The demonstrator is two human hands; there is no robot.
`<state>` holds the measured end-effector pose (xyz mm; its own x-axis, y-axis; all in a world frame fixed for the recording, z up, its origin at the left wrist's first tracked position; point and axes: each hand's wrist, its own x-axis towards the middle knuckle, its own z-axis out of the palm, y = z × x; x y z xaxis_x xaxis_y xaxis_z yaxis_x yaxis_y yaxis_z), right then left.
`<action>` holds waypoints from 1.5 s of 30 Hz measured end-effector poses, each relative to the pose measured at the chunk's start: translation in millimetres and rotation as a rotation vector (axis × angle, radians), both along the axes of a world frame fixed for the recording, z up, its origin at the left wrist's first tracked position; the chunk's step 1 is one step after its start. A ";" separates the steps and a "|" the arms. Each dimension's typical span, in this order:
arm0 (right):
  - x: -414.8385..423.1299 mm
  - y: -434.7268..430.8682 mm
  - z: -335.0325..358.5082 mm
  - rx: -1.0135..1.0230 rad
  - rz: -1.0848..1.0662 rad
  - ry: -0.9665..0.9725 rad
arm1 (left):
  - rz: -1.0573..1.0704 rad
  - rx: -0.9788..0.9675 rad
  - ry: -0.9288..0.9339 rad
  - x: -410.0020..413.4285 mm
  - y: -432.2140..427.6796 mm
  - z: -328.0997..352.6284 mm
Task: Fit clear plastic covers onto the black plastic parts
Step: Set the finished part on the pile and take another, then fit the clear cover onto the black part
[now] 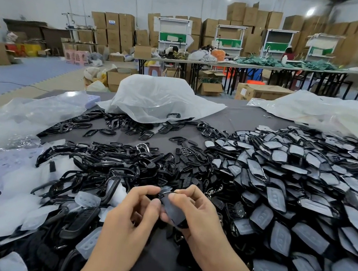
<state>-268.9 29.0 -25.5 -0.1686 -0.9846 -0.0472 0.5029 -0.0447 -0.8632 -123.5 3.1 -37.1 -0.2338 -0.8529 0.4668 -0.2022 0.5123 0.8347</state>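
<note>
Held between left hand [133, 212] and right hand [198, 211], pinched by both: part [182, 225] with cover [172, 210] on top. Possibly ending crooked or popping off, if pressed unevenly on one edge only

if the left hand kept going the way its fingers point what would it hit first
Its fingers point up and rightward at the black part the left hand pinches; right behind it is the right hand, gripping it too. Depth is unclear, but nothing else seems between.
</note>
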 end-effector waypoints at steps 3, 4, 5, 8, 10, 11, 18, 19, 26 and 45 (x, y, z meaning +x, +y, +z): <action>2.1 0.9 -0.9 -0.028 0.056 -0.006 | -0.035 0.091 0.027 -0.9 -0.9 2.7; 2.7 0.8 -1.7 -0.043 0.078 -0.004 | -0.036 0.119 0.029 -0.2 -2.1 2.8; 3.4 1.1 -1.9 -0.056 0.099 0.001 | -0.040 0.140 0.028 0.4 -3.3 2.6; 4.8 1.1 -4.0 -0.070 0.131 0.025 | -0.035 0.159 0.026 1.3 -5.8 2.7; 5.1 0.1 -5.3 -0.058 0.127 0.038 | 0.000 0.147 0.049 2.1 -7.0 2.1; 5.2 -0.4 -6.1 -0.054 0.116 0.037 | 0.017 0.143 0.059 2.6 -7.4 2.1; 8.6 -3.2 -8.3 0.010 0.027 0.015 | 0.129 0.122 0.024 2.8 -10.3 -5.5; 8.9 -3.2 -8.2 0.010 0.036 0.024 | 0.134 0.122 0.026 3.1 -10.8 -5.9; 8.9 3.8 -3.7 -0.035 0.101 0.388 | 0.104 0.152 0.048 7.0 -13.9 -4.7; -56.3 -0.4 33.6 -0.062 -0.647 0.836 | 0.071 -0.537 -0.790 -7.3 -1.4 -27.9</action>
<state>-325.2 28.6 8.2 -0.6170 -0.6926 0.3738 -0.3858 -0.1478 -0.9107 -130.9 1.7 -65.0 -0.6047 -0.5951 0.5294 -0.6515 0.7519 0.1010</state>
